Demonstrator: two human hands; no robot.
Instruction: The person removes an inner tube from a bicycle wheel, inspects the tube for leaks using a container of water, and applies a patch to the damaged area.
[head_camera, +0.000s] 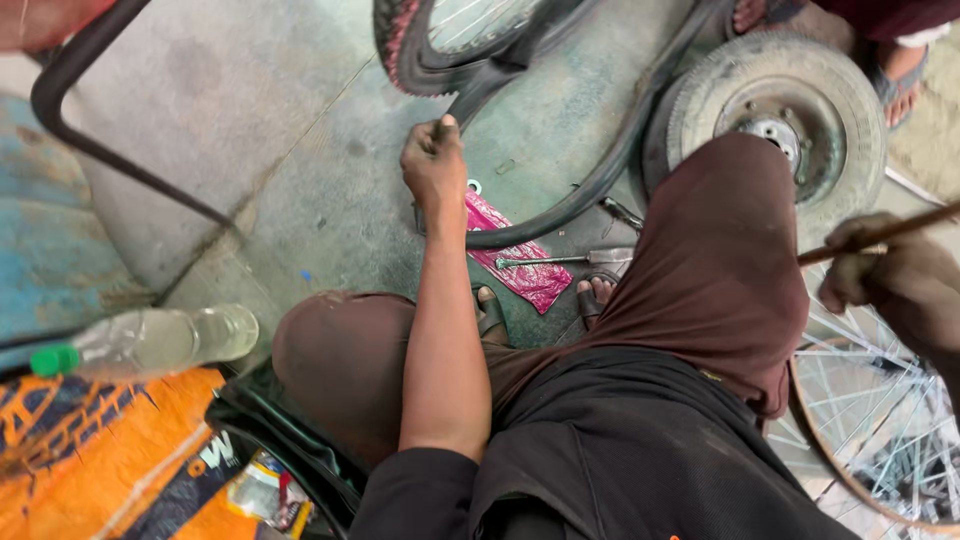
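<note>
Firmly grip the black inner tube (590, 185) with the left hand (433, 165) — closed on it; keep the right hand (880, 270) clamped on the thin rod (890, 232) — steady.

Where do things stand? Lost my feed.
Left hand gripping black inner tube on the floor. Right hand closed on thin rod over spoked rim. Spanner on pink wrapper, untouched.
</note>
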